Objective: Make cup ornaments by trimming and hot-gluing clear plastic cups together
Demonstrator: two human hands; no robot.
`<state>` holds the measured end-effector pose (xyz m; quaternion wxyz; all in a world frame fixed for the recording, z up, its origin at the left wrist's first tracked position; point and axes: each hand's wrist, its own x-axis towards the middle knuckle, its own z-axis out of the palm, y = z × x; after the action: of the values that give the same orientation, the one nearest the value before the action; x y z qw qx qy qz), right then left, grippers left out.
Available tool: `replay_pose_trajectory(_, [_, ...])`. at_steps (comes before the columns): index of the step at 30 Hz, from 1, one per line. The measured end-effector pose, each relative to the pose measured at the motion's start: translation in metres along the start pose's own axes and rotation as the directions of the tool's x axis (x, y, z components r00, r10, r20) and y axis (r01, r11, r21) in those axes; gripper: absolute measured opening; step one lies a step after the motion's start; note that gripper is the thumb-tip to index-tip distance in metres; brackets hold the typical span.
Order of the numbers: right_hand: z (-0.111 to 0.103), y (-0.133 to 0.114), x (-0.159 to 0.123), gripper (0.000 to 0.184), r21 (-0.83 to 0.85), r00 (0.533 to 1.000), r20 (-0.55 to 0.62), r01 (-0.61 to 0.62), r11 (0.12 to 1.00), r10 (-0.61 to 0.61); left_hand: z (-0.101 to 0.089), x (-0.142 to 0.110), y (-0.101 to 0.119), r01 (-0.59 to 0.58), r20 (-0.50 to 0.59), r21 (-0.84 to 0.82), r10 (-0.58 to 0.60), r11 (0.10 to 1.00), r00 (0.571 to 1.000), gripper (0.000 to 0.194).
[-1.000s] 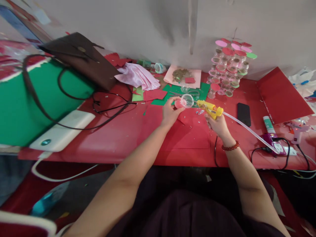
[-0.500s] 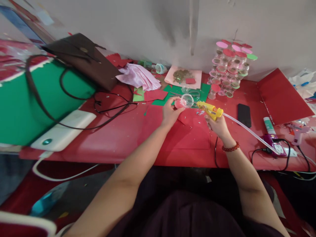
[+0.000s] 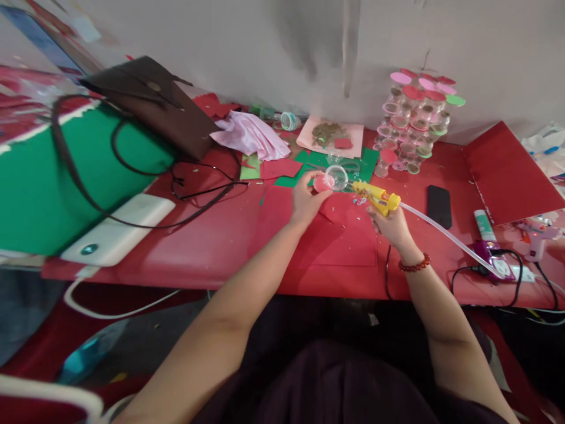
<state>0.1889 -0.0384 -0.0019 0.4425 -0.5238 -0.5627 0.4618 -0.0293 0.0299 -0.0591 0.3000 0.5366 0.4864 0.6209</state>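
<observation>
My left hand (image 3: 304, 200) is closed around a small clear plastic cup (image 3: 334, 177) with a pink paper disc (image 3: 319, 185) against its bottom, held just above the red table (image 3: 212, 247). My right hand (image 3: 391, 227) grips a yellow hot glue gun (image 3: 375, 196); its nozzle points left and almost touches the cup. A long clear glue stick (image 3: 445, 237) juts out of the gun's back to the right. Red paper sheets (image 3: 339, 241) lie under both hands.
A stack of glued clear cups with pink, red and green lids (image 3: 412, 121) stands at the back right. A black phone (image 3: 438, 206), a glue tube (image 3: 484, 225), a purple plug (image 3: 497, 265), a brown bag (image 3: 154, 106), pink cloth (image 3: 249, 135) and a white box (image 3: 117, 229) lie around.
Both hands keep the cup and the glue gun together almost in the same spot. Only the view has drifted slightly.
</observation>
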Motion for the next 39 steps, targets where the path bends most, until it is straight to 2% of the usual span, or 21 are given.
replay_pose_trajectory(11, [0.0001, 0.0034, 0.0012, 0.037, 0.001, 1.0, -0.015, -0.022, 1.0, 0.022, -0.0007, 0.0008, 0.0018, -0.001, -0.017, -0.029, 0.001, 1.0, 1.0, 0.043])
replay_pose_trajectory(22, [-0.0002, 0.0052, -0.0001, 0.046, -0.025, 1.0, 0.02, -0.012, 1.0, 0.013, -0.0016, 0.0006, 0.0033, -0.022, -0.024, -0.001, 0.022, 1.0, 0.999, 0.043])
replay_pose_trajectory(28, [0.0006, 0.0074, -0.0002, 0.042, -0.04, 1.0, 0.016, -0.017, 0.999, 0.017, -0.0021, -0.0002, 0.0072, -0.013, -0.022, -0.003, 0.013, 1.0, 1.0, 0.041])
replay_pose_trajectory(34, [0.0018, 0.0033, -0.0023, 0.047, -0.021, 0.999, 0.038, 0.008, 1.0, -0.007, -0.0015, 0.0005, 0.0057, -0.026, -0.024, 0.006, 0.026, 1.0, 0.999, 0.041])
replay_pose_trajectory(39, [0.0019, 0.0009, -0.0027, 0.035, -0.055, 1.0, 0.025, -0.001, 0.998, 0.003, -0.0014, 0.001, 0.0049, -0.034, -0.023, 0.027, 0.035, 0.999, 0.999, 0.042])
